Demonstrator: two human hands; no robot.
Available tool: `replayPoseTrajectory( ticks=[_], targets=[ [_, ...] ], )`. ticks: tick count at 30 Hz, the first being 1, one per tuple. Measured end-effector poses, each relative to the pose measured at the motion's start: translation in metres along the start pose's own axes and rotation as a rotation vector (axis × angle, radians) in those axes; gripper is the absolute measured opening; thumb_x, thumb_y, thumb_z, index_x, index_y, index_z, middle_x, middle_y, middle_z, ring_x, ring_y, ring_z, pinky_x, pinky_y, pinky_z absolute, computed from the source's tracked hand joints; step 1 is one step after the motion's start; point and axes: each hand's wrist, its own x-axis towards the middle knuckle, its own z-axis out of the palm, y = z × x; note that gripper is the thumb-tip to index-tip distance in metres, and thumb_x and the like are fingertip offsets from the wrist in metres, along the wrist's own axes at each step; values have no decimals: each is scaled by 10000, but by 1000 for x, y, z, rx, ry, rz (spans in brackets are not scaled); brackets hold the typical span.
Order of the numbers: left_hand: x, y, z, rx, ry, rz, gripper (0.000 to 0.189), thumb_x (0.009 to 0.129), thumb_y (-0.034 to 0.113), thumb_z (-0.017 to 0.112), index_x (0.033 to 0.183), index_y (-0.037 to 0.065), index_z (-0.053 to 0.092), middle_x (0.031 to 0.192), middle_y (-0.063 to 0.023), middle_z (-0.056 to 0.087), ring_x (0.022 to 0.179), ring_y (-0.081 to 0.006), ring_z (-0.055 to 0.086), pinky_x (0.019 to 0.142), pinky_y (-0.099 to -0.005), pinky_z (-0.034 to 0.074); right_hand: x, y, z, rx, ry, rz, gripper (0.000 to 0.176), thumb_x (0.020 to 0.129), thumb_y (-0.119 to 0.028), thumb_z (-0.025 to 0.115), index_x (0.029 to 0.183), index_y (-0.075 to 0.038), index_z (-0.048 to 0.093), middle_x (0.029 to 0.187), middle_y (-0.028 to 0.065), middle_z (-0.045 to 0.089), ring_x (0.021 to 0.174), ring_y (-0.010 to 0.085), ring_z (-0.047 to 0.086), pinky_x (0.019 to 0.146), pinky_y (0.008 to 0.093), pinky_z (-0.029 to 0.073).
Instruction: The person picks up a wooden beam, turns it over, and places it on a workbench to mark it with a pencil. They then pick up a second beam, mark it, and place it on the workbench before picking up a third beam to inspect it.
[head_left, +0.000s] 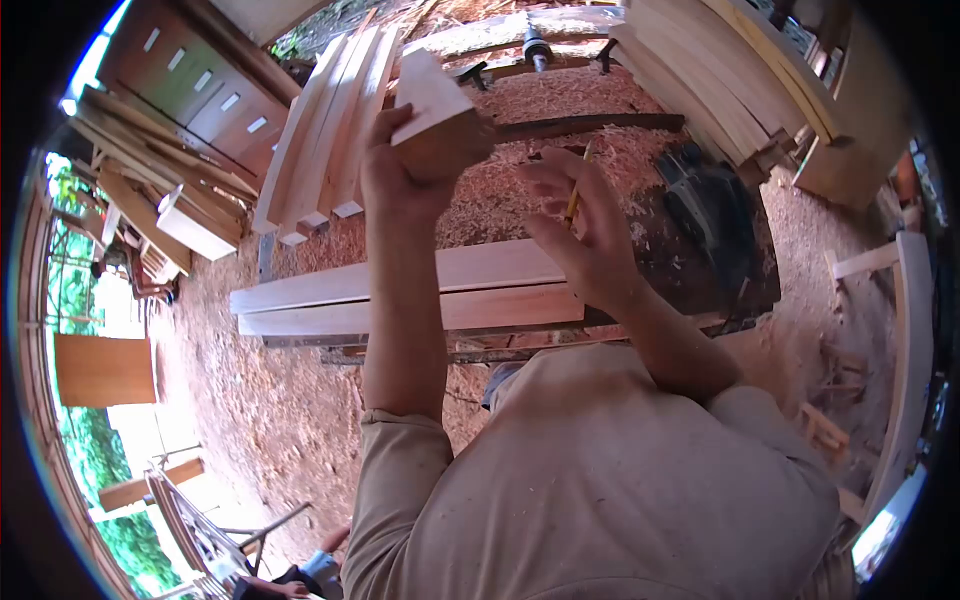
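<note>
My left hand is wrapped round the lower end of a pale wooden block, raised above the workbench. To its right, my right hand has a thin yellow pencil between its fingers, point upward and apart from the block. Below both hands, two planed boards lie side by side along the bench's near edge. Pink-brown shavings cover much of the bench behind the hands.
Long timber pieces lie at the back left, and stacked planks at the back right. A dark power tool rests on the bench's right side. A metal spindle is at the back. Part of another person shows at the bottom left.
</note>
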Motion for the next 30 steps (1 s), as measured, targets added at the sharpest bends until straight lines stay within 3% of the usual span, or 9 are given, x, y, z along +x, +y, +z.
replayPoseTrajectory(
  ticks=[7,10,17,19,22,23,25,28,30],
  targets=[
    [-5,7,16,-49,-85,-24,588,910,217,478,1391,-89,333,1347,-328,460,1228,-560,450,1078,-686,344,-29,18,-22,13,84,119,660,858,-83,710,1415,-61,357,1238,117,612,1068,161,560,921,330,455],
    [-9,6,19,-52,-69,15,622,937,186,431,1456,-107,251,1467,-344,341,1355,-533,327,1138,-662,261,-30,21,-26,126,149,190,628,865,-92,706,1397,-51,374,1210,119,620,1030,147,561,883,313,470],
    [-20,-12,-10,36,9,132,660,874,238,598,1429,-8,340,1329,-290,469,1212,-461,497,1035,-616,443,-36,22,-46,158,99,306,367,968,-116,588,1308,-20,489,1082,105,663,955,130,602,829,284,490],
    [-24,-17,-28,63,-72,43,641,869,269,622,1406,18,380,1319,-280,480,1175,-452,528,1004,-614,465,-44,37,-53,227,153,429,341,984,-98,535,1316,-30,500,1012,113,698,971,157,658,856,289,502],
    [-18,-29,-25,-58,38,106,493,955,327,436,1333,10,444,1230,-183,583,1129,-349,608,972,-532,510,-34,48,-42,266,200,392,399,957,-136,629,1308,-3,496,1111,108,663,1041,189,634,866,290,491],
    [-30,-31,11,-86,175,109,497,966,327,368,1344,9,429,1269,-189,560,1186,-345,573,1025,-539,464,-24,44,-31,256,144,399,399,957,-136,629,1308,-3,496,1111,108,663,1041,189,634,866,290,491],
    [-20,-39,26,-158,136,126,516,964,265,288,1372,-35,383,1288,-222,533,1214,-358,548,1072,-547,413,8,22,-8,-163,108,-160,532,872,-122,730,1331,-13,484,1149,124,647,1079,250,625,892,316,490],
    [3,-46,30,-195,59,102,504,988,256,268,1359,-66,382,1276,-257,525,1160,-386,578,1008,-558,472,58,-19,6,-447,3,-416,668,761,-129,828,1330,-23,497,1181,150,632,1121,272,607,927,353,485],
    [8,-42,38,-148,-4,122,488,1004,245,261,1345,-78,391,1274,-273,524,1138,-406,590,993,-560,488,83,-8,-8,-480,-100,-369,685,736,-141,846,1321,-25,510,1180,156,635,1125,260,606,935,360,485]
  ],
)
